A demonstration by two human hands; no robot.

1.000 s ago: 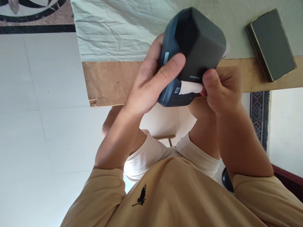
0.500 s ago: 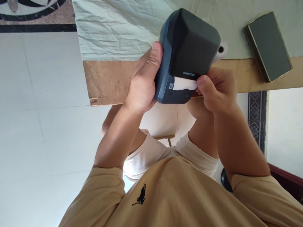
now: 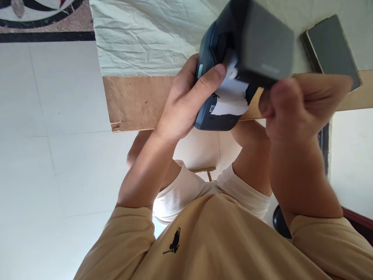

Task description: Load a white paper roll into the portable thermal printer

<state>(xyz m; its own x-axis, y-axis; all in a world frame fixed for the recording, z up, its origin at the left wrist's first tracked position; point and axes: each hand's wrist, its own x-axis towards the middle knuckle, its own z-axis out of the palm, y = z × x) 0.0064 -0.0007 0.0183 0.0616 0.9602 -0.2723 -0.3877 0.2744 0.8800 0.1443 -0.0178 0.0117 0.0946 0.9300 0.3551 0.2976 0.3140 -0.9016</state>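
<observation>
A dark blue label printer (image 3: 217,122) is held tilted over the table's front edge, its black lid (image 3: 268,48) swung up. White label paper (image 3: 231,99) with a torn end lies across the opening, and part of a roll shows under the lid. My left hand (image 3: 189,97) grips the printer's left side, its thumb reaching over the opening. My right hand (image 3: 294,103), smeared by motion, has curled fingers at the lid's lower right corner. The inside of the printer is mostly hidden by the lid and thumb.
A phone-like dark slab with a gold rim (image 3: 332,48) lies on the right of the table, partly behind my right hand. A pale green cloth (image 3: 140,42) covers the table behind its bare wooden edge (image 3: 131,101). My knees are under the table.
The printer's lid has gone from closed to raised, showing the paper inside. My right hand has moved right and up with the lid, and my left thumb has shifted onto the opening.
</observation>
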